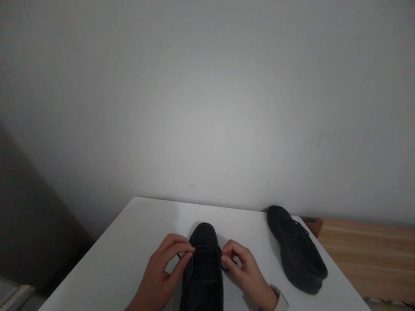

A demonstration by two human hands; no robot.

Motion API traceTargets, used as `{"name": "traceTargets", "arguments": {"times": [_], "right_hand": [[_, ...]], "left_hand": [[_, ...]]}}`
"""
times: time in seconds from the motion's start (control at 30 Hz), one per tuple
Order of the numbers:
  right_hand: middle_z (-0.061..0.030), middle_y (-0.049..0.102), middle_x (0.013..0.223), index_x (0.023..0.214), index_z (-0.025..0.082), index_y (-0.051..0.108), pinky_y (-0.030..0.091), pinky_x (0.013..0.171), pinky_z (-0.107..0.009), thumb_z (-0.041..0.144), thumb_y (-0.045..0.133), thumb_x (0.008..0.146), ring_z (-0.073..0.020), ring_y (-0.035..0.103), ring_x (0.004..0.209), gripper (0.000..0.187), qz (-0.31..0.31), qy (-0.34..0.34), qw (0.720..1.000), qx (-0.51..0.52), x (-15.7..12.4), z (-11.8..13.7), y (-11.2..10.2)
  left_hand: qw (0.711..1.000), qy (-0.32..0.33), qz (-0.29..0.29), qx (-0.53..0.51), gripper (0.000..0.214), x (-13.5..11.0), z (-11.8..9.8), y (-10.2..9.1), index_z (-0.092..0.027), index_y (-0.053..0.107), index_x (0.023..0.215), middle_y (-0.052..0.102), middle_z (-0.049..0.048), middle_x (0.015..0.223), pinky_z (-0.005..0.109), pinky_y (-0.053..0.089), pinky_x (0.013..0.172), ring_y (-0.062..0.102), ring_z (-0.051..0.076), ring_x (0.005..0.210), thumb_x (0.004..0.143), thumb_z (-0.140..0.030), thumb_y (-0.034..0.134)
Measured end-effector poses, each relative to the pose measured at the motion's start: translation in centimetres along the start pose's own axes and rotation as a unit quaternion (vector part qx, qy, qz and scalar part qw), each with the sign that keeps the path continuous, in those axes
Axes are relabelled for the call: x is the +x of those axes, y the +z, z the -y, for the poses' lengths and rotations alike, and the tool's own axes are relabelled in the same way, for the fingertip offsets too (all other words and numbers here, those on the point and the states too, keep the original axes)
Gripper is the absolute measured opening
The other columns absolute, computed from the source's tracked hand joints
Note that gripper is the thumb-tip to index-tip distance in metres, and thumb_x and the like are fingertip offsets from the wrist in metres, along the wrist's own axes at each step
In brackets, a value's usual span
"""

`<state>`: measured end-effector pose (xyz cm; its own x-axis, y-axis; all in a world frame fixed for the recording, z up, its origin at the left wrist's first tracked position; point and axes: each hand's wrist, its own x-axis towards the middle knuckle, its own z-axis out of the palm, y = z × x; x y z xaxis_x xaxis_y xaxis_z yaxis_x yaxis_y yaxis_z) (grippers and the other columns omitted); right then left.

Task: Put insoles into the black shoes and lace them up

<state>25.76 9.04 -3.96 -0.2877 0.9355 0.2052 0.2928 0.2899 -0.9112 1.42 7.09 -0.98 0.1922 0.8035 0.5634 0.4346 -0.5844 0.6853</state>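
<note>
A black shoe (pixel 205 263) rests on the white table with its toe pointing away from me; its heel end runs out of the bottom of the view. Dark shoelace (pixel 206 247) crosses the shoe's upper. At the shoe's left side, my left hand (pixel 167 263) pinches the lace between thumb and forefinger. On the opposite side my right hand (pixel 241 265) is pinched on the lace too, and a bit of loose lace shows by its fingers. A second black shoe (pixel 296 250) with tied laces lies at the right, apart from both hands.
The white table (pixel 155 216) stands against a pale grey wall (pixel 207 108). Beyond its right edge is a wood-grained surface (pixel 369 255). A dark area lies past the left edge.
</note>
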Motion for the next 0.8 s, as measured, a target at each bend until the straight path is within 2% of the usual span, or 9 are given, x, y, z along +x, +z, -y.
{"name": "traceTargets", "arguments": {"times": [0.1, 0.2, 0.3, 0.43, 0.53, 0.63, 0.8], "right_hand": [[-0.0011, 0.056, 0.077, 0.079, 0.02, 0.056, 0.042, 0.071, -0.031, 0.039, 0.055, 0.096, -0.019, 0.054, 0.076, 0.026, -0.006, -0.027, 1.0, -0.008, 0.0, 0.4, 0.0], [-0.0021, 0.058, 0.082, 0.082, 0.021, 0.057, 0.043, 0.076, -0.032, 0.036, 0.053, 0.098, -0.0204, 0.056, 0.081, 0.022, -0.018, -0.056, 0.998, -0.017, 0.0, 0.4, -0.2], [-0.0024, 0.06, 0.083, 0.083, 0.022, 0.057, 0.042, 0.08, -0.034, 0.035, 0.052, 0.099, -0.0211, 0.057, 0.083, 0.021, -0.029, -0.075, 0.996, -0.029, 0.0, 0.3, -0.4], [-0.0022, 0.061, 0.084, 0.083, 0.023, 0.057, 0.042, 0.081, -0.035, 0.033, 0.051, 0.1, -0.0211, 0.057, 0.083, 0.021, -0.034, -0.083, 0.995, -0.038, -0.2, 0.4, -0.5], [-0.0021, 0.061, 0.084, 0.084, 0.023, 0.057, 0.042, 0.082, -0.035, 0.032, 0.051, 0.1, -0.0211, 0.058, 0.083, 0.02, -0.037, -0.091, 0.994, -0.042, -0.2, 0.6, -0.5], [-0.0025, 0.062, 0.083, 0.083, 0.022, 0.058, 0.042, 0.083, -0.036, 0.032, 0.052, 0.1, -0.0214, 0.058, 0.083, 0.02, -0.047, -0.094, 0.993, -0.045, -0.2, 0.8, -0.6], [-0.0037, 0.063, 0.085, 0.083, 0.022, 0.059, 0.043, 0.084, -0.037, 0.032, 0.05, 0.101, -0.022, 0.058, 0.084, 0.022, -0.063, -0.084, 0.993, -0.051, -0.1, 0.8, -0.8]], "left_hand": [[0.996, 0.017, 0.058, 0.062, 0.013, 1.4, -2.6, 1.2, -0.021, 0.072, 0.093, 0.064, 0.0066, 0.095, 0.039, 0.05, 0.083, 0.06, 0.024, 0.093, 0.09, -0.014, 0.061], [0.977, -0.025, 0.139, 0.157, 0.015, 2.7, -4.6, 2.9, -0.02, 0.073, 0.088, 0.065, 0.0063, 0.094, 0.046, 0.046, 0.083, 0.057, 0.027, 0.093, 0.079, -0.008, 0.067], [0.953, -0.054, 0.19, 0.231, 0.017, 3.6, -5.5, 4.2, -0.018, 0.073, 0.077, 0.066, 0.0061, 0.092, 0.047, 0.045, 0.084, 0.057, 0.028, 0.094, 0.079, -0.004, 0.063], [0.93, -0.058, 0.222, 0.287, 0.025, 4.3, -5.8, 4.8, -0.017, 0.072, 0.075, 0.067, 0.0065, 0.092, 0.045, 0.045, 0.085, 0.058, 0.027, 0.095, 0.084, -0.002, 0.055], [0.928, -0.059, 0.224, 0.291, 0.022, 4.2, -5.9, 4.6, -0.017, 0.071, 0.078, 0.066, 0.0065, 0.092, 0.043, 0.045, 0.083, 0.058, 0.027, 0.093, 0.084, -0.004, 0.054], [0.943, -0.051, 0.189, 0.269, 0.021, 3.5, -5.7, 3.9, -0.018, 0.068, 0.078, 0.064, 0.0053, 0.09, 0.042, 0.044, 0.082, 0.057, 0.026, 0.09, 0.081, -0.003, 0.053], [0.972, -0.025, 0.12, 0.203, 0.016, 1.4, -4.8, 0.9, -0.02, 0.057, 0.075, 0.061, 0.0048, 0.088, 0.036, 0.047, 0.075, 0.057, 0.023, 0.082, 0.072, -0.004, 0.053]]}}
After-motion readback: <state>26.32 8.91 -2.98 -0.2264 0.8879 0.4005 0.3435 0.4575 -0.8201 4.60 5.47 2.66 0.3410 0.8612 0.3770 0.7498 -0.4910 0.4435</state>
